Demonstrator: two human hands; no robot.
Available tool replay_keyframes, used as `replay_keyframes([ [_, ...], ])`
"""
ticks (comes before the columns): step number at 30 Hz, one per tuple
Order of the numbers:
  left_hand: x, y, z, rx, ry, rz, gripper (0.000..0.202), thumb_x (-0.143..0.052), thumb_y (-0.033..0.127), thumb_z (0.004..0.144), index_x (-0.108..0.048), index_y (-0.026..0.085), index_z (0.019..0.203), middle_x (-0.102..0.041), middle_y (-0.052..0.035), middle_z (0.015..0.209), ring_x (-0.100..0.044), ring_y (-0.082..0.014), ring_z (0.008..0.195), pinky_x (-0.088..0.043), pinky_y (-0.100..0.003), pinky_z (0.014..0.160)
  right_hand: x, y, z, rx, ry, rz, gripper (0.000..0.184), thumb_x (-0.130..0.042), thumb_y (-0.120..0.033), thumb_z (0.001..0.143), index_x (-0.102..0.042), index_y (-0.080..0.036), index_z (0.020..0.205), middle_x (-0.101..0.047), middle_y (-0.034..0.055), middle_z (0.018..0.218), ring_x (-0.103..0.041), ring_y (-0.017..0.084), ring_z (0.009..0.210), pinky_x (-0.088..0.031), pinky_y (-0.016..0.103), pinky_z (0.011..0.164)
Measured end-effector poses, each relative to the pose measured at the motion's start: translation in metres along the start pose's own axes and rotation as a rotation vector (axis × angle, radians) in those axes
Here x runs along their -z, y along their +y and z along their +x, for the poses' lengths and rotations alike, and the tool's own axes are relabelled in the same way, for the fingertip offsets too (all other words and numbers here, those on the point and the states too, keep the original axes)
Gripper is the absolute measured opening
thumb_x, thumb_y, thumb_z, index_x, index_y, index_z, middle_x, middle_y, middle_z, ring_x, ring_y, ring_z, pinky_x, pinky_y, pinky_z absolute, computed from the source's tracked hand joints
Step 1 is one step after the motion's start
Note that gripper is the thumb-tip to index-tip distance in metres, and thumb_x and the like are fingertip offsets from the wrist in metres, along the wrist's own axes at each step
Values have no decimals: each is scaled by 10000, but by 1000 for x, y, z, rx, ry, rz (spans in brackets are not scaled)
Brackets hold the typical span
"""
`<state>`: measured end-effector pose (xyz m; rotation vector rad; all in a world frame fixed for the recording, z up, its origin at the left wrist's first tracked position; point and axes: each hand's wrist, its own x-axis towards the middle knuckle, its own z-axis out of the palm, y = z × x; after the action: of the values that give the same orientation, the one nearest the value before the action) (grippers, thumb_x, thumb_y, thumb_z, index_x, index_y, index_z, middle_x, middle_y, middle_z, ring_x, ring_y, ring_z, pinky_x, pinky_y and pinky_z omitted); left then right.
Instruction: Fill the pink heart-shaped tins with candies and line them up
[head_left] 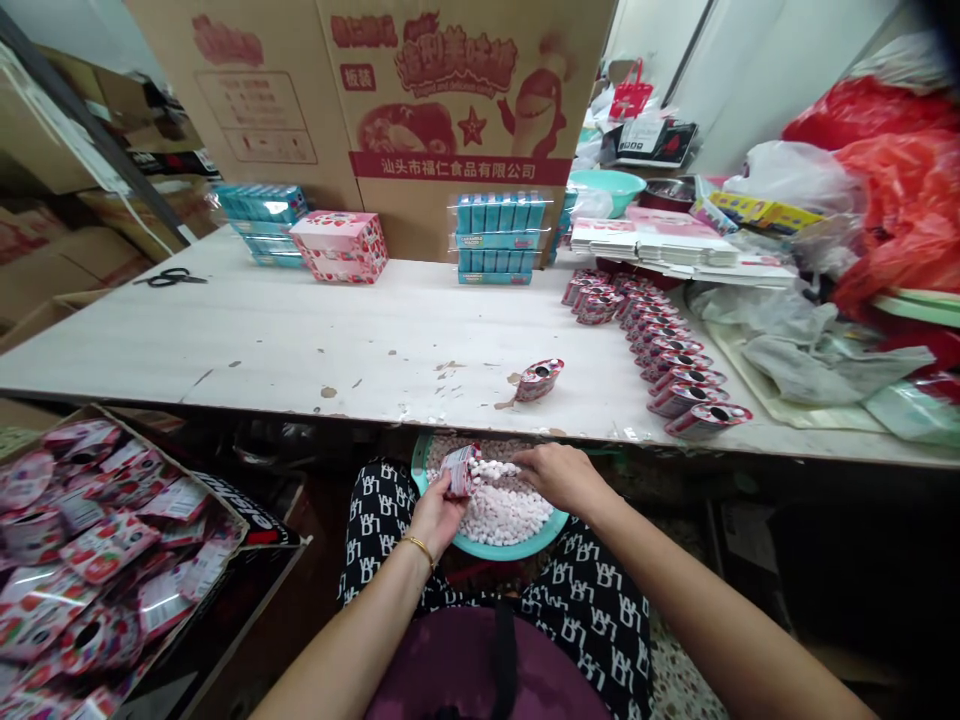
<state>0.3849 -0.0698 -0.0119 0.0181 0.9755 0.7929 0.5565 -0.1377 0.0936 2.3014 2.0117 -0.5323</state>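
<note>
Over a turquoise basin [495, 550] on my lap, my left hand [439, 515] grips a small pink-and-white printed candy box [459, 470], tilted with its end toward the right. The basin holds many small whitish candies [502, 512]. My right hand [562, 475] is closed just right of the box, fingers pointing left. A line of candies [495, 468] lies between its fingertips and the box; whatever carries them is hidden under them. On the table edge above, one similar box [540, 380] stands with a dark round hole in its top.
Rows of similar boxes [675, 365] stand on the table's right. A carton [247, 530] full of such boxes is at my left. Blue packs [499, 240], a pink strawberry box [341, 247] and scissors [174, 278] lie toward the back, before a large cardboard box [450, 130].
</note>
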Motion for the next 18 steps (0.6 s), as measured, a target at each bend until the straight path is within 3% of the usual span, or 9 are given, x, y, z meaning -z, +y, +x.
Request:
replay_keyframes([
  [6, 6, 0, 3, -10, 6, 4, 151, -459, 102, 799, -545, 116, 923, -609, -48, 738, -583, -110, 608, -502, -246, 583, 12, -20, 0, 10, -24, -135, 291, -434, -327, 797, -597, -245, 1024, -637, 98, 946, -583, 226, 859, -418, 325, 712],
  [11, 11, 4, 3, -135, -53, 41, 152, -471, 77, 782, -556, 137, 893, -622, -59, 775, -598, -127, 634, -511, -254, 568, 8, -3, -8, -38, 13, -141, 265, -411, -322, 805, -591, -258, 988, -631, 64, 941, -582, 209, 857, -414, 313, 703],
  [15, 11, 7, 1, -46, -3, -77, 117, -448, 102, 802, -559, 107, 841, -625, -75, 758, -608, -137, 645, -534, -263, 569, -12, 27, -16, -125, 72, 71, 300, -448, -414, 776, -582, -271, 1002, -632, 36, 951, -574, 191, 855, -403, 275, 681],
  [18, 8, 3, -5, 78, 52, -174, 138, -416, 121, 823, -549, 93, 801, -617, -81, 708, -617, -149, 664, -543, -247, 540, -32, 40, -18, -174, 140, 306, 305, -492, -484, 725, -597, -236, 868, -637, 6, 766, -566, 154, 693, -385, 230, 579],
])
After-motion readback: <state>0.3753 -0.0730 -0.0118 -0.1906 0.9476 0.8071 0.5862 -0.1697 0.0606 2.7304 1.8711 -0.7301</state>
